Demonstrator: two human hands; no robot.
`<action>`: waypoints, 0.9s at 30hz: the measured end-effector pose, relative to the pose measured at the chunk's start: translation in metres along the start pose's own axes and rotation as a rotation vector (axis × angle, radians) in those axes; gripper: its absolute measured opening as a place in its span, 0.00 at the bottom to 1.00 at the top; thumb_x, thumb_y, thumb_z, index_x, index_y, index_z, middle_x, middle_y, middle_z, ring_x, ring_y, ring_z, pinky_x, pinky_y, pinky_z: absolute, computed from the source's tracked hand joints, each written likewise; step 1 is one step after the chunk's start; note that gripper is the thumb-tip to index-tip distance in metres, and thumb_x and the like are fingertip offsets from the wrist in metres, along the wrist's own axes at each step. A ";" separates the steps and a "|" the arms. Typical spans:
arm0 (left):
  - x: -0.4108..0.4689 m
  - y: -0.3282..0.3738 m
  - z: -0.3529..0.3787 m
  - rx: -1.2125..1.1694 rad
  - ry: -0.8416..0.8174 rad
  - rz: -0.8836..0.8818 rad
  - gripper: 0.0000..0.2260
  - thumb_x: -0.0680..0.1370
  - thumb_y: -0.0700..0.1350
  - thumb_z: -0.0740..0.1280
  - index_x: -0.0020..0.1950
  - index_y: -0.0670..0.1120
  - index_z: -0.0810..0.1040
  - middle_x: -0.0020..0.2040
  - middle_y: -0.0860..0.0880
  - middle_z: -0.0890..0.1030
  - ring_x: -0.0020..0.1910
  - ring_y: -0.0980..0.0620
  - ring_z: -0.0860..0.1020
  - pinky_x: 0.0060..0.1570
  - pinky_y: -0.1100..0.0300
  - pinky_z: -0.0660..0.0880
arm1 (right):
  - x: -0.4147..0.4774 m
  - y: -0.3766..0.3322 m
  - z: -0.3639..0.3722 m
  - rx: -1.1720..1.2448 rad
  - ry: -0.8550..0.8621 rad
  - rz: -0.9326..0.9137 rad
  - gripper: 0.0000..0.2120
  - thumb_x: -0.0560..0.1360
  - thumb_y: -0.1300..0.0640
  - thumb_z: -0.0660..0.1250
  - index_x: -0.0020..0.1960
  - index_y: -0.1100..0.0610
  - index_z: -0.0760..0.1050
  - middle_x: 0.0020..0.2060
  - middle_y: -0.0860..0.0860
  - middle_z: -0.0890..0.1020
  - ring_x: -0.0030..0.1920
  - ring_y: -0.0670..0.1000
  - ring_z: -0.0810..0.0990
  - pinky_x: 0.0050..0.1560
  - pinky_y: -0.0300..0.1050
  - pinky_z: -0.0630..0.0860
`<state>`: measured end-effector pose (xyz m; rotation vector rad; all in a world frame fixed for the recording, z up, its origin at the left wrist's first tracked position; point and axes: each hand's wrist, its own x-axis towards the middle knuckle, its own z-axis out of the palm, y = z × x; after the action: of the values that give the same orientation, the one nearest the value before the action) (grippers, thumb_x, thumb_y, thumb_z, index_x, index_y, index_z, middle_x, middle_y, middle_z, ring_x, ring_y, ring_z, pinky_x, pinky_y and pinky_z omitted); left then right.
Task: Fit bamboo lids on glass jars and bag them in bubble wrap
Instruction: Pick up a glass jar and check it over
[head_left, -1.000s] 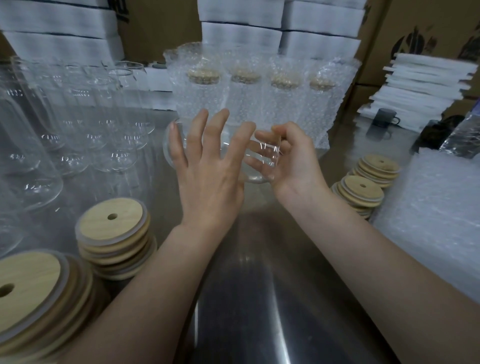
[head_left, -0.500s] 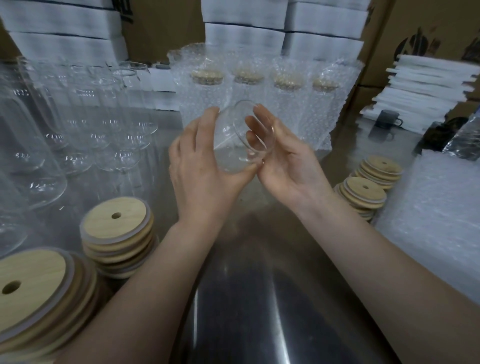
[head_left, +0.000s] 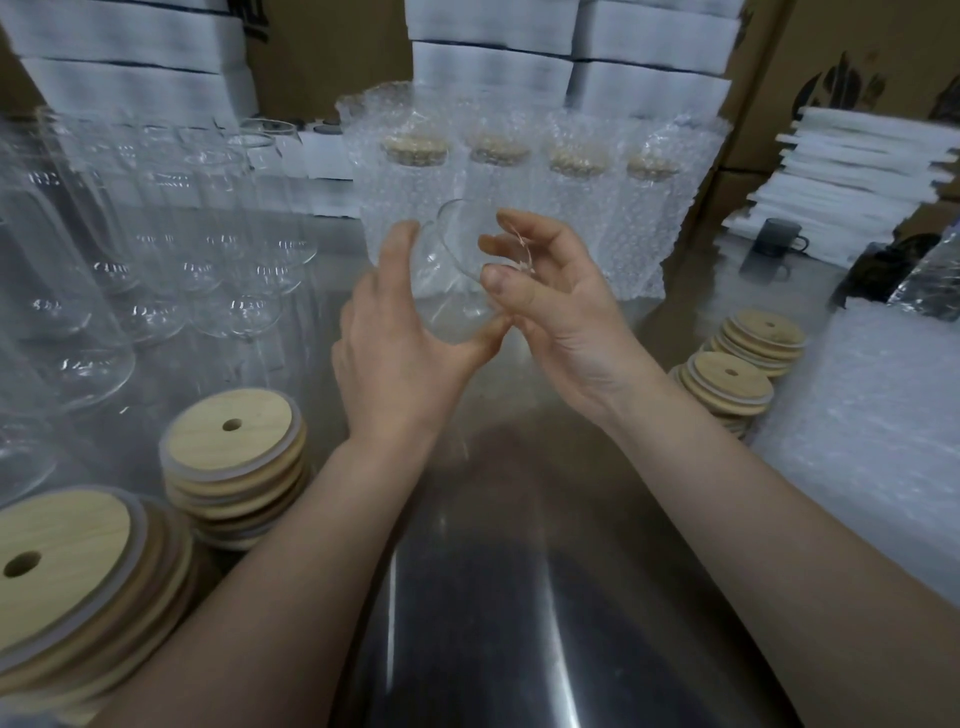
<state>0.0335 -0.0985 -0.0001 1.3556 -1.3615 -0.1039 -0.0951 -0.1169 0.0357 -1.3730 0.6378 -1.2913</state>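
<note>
Above a brushed steel table (head_left: 493, 597), a person's left hand (head_left: 400, 353) wraps curved fingers round the smooth body of a clear glass jar (head_left: 449, 283), tilted with its round mouth towards the right hand (head_left: 561, 312). That hand's thumb and fingertips appear to pinch the rim, though the transparent glass blurs the contact. Behind stand four lidded jars sleeved in knobbly bubble wrap (head_left: 519, 208). Bare tumblers (head_left: 208, 234) crowd the left. Stacks of flat, round bamboo lids (head_left: 234, 431), each with one small hole, flank both arms.
</note>
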 end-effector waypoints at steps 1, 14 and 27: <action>-0.001 0.000 0.000 0.020 -0.004 0.015 0.39 0.66 0.63 0.74 0.73 0.53 0.64 0.64 0.49 0.76 0.63 0.45 0.75 0.58 0.42 0.74 | -0.001 0.001 0.001 -0.016 0.033 -0.008 0.24 0.65 0.60 0.74 0.59 0.51 0.72 0.57 0.52 0.76 0.54 0.45 0.77 0.56 0.39 0.74; -0.005 0.005 0.003 0.248 -0.043 0.193 0.39 0.67 0.57 0.76 0.74 0.52 0.66 0.70 0.45 0.72 0.70 0.44 0.69 0.63 0.41 0.68 | -0.003 -0.006 0.007 -0.099 0.247 -0.023 0.24 0.58 0.46 0.75 0.45 0.53 0.65 0.45 0.53 0.73 0.47 0.48 0.76 0.54 0.52 0.77; -0.008 0.007 0.005 0.233 0.005 0.222 0.37 0.68 0.62 0.72 0.73 0.55 0.63 0.70 0.51 0.72 0.71 0.43 0.68 0.65 0.38 0.64 | 0.004 0.000 -0.004 0.119 0.333 0.056 0.08 0.80 0.51 0.65 0.46 0.54 0.70 0.39 0.51 0.78 0.39 0.49 0.78 0.40 0.44 0.77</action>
<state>0.0229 -0.0937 -0.0022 1.3834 -1.5467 0.2132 -0.0973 -0.1219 0.0361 -1.0447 0.8042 -1.5022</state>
